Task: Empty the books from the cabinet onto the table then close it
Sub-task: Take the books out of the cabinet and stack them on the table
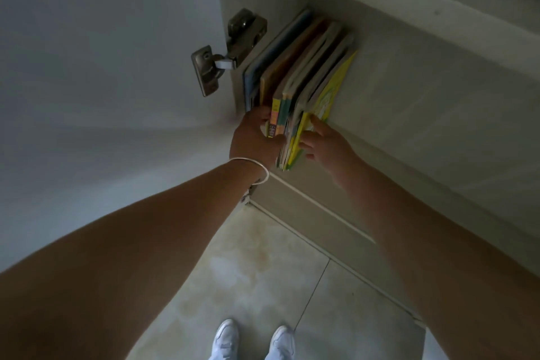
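Feet: white shoes [251, 342] on pale tile floor [263, 266], standing close to cabinet base, so little room to step back w/ a load. Both forearms reach up and fwd. My left hand [254, 137], silver bangle [257, 168] at wrist, is wrapped on the left side of a bunch of thin picture books [295, 114], fingers partly hidden behind the spines. My right hand [324, 143] presses the yellow-covered outer book from the right, fingers spread, not curled under. So the grip is a two-sided squeeze on the bunch, nothing supporting from below that I can see. Books stand upright on the cabinet shelf [409, 96], hard against the left wall, front ends already overhanging the shelf edge. Risks, my guess: thin glossy covers could slide out of the middle of the squeeze and drop toward my feet; the far-left blue book [264, 67] looks outside my left hand's grasp and may tip over or stay behind. Open door [102, 67] and its metal hinge [222, 52] sit just left of my knuckles, could scrape on pull-out. Table not in view.
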